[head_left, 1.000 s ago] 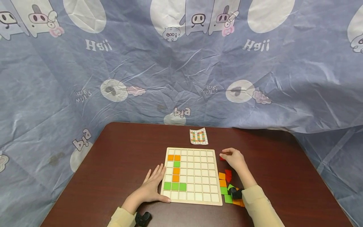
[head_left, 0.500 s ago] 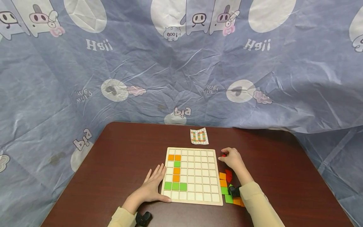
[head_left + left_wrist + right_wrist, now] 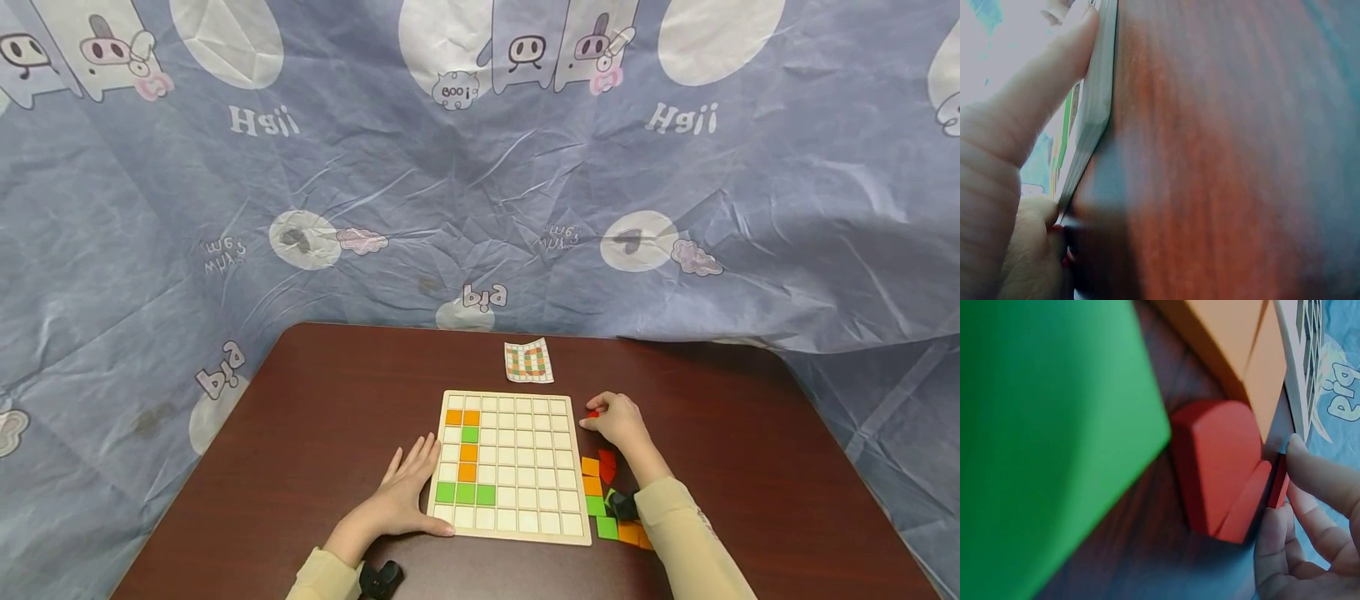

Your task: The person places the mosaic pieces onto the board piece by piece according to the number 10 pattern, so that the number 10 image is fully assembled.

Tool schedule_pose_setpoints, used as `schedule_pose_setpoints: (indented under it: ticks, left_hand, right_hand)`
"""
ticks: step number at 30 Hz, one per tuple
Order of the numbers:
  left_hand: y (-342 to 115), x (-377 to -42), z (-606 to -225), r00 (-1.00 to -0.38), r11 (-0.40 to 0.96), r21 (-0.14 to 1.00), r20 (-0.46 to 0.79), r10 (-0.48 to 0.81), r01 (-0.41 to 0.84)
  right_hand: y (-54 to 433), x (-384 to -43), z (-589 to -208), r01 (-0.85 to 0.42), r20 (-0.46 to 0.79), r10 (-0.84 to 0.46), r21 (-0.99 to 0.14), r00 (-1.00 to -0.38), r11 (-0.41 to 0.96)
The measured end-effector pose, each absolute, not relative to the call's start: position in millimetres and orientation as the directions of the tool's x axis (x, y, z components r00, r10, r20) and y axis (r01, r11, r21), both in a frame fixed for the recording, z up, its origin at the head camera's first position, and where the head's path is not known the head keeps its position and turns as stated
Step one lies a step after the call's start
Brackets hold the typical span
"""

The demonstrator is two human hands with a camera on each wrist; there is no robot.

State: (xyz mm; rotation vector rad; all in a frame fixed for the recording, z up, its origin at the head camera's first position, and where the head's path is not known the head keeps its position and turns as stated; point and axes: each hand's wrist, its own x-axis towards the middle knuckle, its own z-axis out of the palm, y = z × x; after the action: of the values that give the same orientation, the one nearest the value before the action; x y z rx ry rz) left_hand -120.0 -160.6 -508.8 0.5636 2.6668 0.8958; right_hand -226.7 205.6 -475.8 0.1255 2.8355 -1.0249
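On dark-brown tabletop (image 3: pixel 360 367), lower right, a flat red piece (image 3: pixel 594 414) is pinched by the right hand (image 3: pixel 621 418), apparently mid-pickup; lifting to the pale gridded board (image 3: pixel 524 459), touched by the spread left hand (image 3: pixel 402 498), seems needed.

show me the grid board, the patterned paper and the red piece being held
Grid board (image 3: pixel 506 455): head view, bare middle cell.
Patterned paper (image 3: pixel 528 361): head view, printed middle.
Red piece (image 3: pixel 1279 485): right wrist view, visible edge.
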Motion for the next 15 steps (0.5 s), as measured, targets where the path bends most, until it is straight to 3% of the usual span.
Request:
schedule_pose_setpoints:
  ticks: [15]
  left_hand:
    - [-161,-121,-510,-0.885,0.733,0.624,-0.138,0.445,0.271]
  right_hand:
    - [215,-221,-470,0.19,-0.232,0.018,-0.749,-0.973,0.635]
